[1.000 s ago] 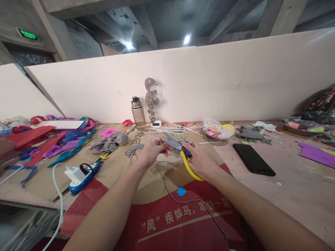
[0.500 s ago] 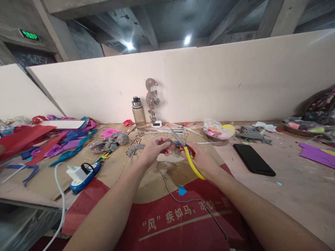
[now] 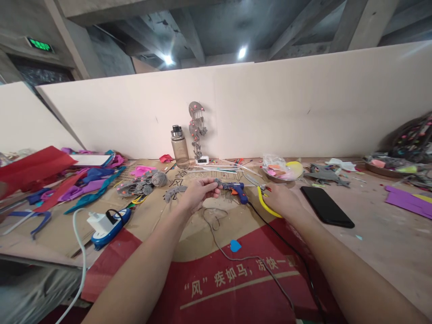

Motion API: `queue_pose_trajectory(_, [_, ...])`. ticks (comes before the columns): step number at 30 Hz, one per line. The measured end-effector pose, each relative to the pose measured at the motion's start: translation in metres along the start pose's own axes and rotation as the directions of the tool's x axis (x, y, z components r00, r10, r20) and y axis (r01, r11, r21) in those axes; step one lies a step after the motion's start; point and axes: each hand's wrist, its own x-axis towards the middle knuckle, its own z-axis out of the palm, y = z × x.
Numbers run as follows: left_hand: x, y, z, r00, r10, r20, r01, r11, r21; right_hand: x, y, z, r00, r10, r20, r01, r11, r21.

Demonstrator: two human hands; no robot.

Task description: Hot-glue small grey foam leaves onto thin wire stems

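My left hand is closed in a pinch on a small grey felt piece, mostly covered by the fingertips. My right hand grips yellow-handled scissors, held low over the right side of the cardboard. Between my hands lies a blue glue gun with an orange trigger, its black cord running toward the front right. Grey yarn trails in loops across the cardboard below, beside a blue heart-shaped scrap. Left of my left hand is a curved grey felt piece.
A grey yarn ball, a bottle and a small digital clock stand farther back. At right are a black phone and a bowl of scraps. A blue power strip and coloured felt lie left.
My right hand has moved right with the scissors, away from my left hand, uncovering the glue gun. My left hand has barely moved. The red sheet at far left has risen.
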Motion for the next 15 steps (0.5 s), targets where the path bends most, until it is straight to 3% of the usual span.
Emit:
queue_pose_trajectory(8, [0.002, 0.001, -0.003, 0.988, -0.067, -0.138, 0.063, 0.997, -0.033, 0.005, 0.010, 0.004, 0.998, 0.040, 0.047, -0.035, 0.994, -0.104])
queue_pose_trajectory(15, [0.007, -0.001, -0.011, 0.980, -0.026, -0.200, 0.003, 0.993, -0.114, 0.004, 0.010, 0.006, 0.998, 0.020, 0.059, -0.007, 0.978, -0.210])
